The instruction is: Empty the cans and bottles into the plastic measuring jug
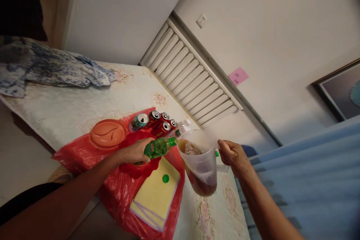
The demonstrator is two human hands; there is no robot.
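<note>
My left hand (pixel 136 152) is wrapped round a green bottle (pixel 157 148), tilted on its side, with its open mouth at the rim of a clear plastic pitcher (pixel 201 165). Brown liquid with foam shows inside the tilted pitcher. My right hand (pixel 232 155) grips the pitcher's handle at the right. Below the bottle, a green cap (pixel 165 178) lies on a folded yellow cloth (pixel 157 198). A red plastic sheet (pixel 112 183) is spread under the cloth, and a red dish (pixel 146 172) sits beneath my left hand.
Several opened cans (pixel 154 117) stand behind the bottle, near an orange lidded container (pixel 108 134). A blue-white patterned cloth (pixel 64 67) lies at the table's far left. Behind the table are a white radiator (pixel 188 71) and, at right, a blue curtain (pixel 306 172).
</note>
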